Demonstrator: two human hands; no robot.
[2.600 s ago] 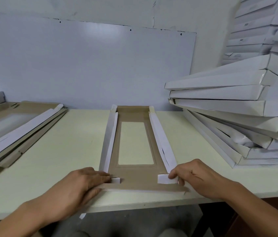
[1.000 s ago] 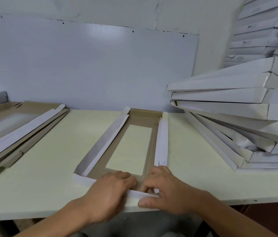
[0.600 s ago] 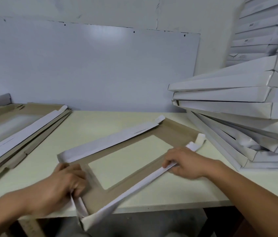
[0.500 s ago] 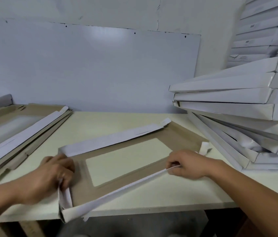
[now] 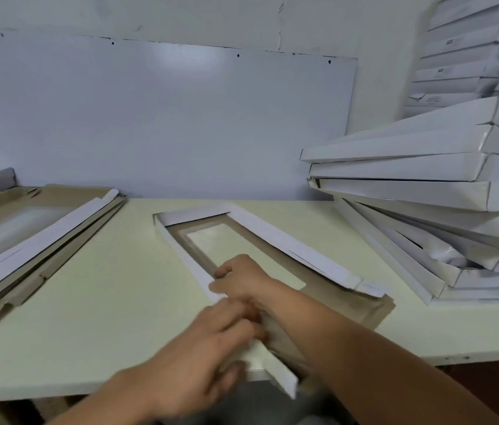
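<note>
Head: left hand, right hand along carton edge

Carton frame on the table, centre; flat blanks left; box stack right; whiteboard behind

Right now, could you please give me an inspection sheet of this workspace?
Surface: pale yellow table, smooth top.
Job's things: brown-and-white windowed cardboard box blank, long side flaps raised, near end overhanging the table edge.
Clutter: stack of flat cardboard blanks at left; leaning stack of folded white boxes at right.
Hands: left hand and right hand both grip the blank's left side flap; blurred.
Cables: nothing seen.
Surroundings: white wall panel; more white boxes stacked far right.
</note>
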